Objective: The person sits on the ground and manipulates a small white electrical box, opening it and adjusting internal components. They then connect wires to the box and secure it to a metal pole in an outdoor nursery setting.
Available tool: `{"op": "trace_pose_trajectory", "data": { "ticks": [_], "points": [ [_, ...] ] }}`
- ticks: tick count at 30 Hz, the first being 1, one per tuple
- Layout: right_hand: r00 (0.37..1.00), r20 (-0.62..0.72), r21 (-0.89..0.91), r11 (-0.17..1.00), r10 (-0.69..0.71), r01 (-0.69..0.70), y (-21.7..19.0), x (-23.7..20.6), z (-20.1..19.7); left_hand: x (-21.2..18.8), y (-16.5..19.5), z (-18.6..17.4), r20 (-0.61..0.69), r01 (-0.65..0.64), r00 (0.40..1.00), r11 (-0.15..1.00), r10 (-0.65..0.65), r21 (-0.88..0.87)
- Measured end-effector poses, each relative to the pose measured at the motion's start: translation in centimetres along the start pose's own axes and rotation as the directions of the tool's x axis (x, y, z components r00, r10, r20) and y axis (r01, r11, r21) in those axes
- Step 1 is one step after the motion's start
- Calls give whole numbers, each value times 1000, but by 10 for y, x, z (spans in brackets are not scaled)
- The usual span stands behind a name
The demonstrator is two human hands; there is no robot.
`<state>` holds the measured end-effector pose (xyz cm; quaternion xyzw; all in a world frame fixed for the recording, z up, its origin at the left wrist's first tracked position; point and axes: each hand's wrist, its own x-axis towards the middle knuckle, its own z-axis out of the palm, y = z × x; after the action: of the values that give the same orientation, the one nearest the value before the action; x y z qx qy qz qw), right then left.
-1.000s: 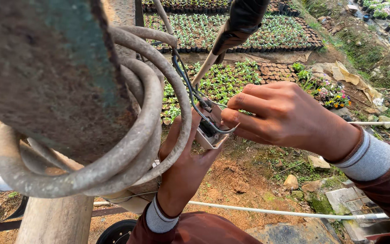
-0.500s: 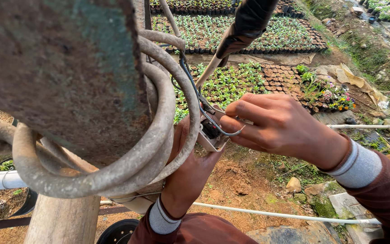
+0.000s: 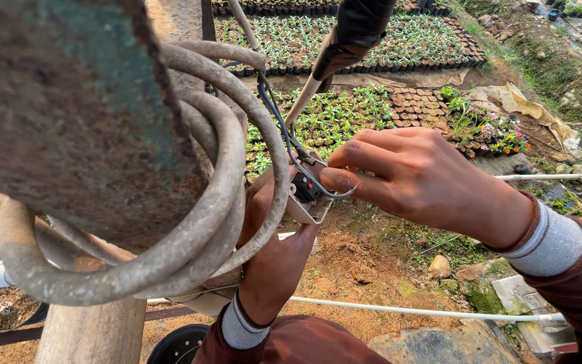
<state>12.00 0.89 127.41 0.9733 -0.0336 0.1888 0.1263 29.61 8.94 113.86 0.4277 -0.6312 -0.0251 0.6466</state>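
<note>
We see a pale grey switch box (image 3: 306, 202) with a black and red insert, dark wires (image 3: 284, 131), a dirty beige hose coil (image 3: 223, 182), maroon sleeves with grey cuffs (image 3: 547, 239), and green seedling rows (image 3: 345, 40) beyond.

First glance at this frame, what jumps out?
The thick coil of dirty grey hose hanging on a rough concrete post fills the left. At centre, the left hand holds a small pale switch box from below while the right hand pinches a thin dark wire at its open face. Beyond, rows of small green seedlings in dark pots cover the ground.
</note>
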Motion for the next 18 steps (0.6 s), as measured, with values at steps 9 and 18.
{"op": "trace_pose_trajectory", "data": {
  "ticks": [9, 18],
  "points": [
    [1000, 13, -126, 992, 6, -5, -2, -4, 1, -1, 0, 2, -9, -12, 1000, 1000, 12, 13],
    [1000, 6, -122, 992, -7, 8, -1, -5, 6, -3, -2, 3, -21, -27, 999, 999, 27, -17]
  ]
}}
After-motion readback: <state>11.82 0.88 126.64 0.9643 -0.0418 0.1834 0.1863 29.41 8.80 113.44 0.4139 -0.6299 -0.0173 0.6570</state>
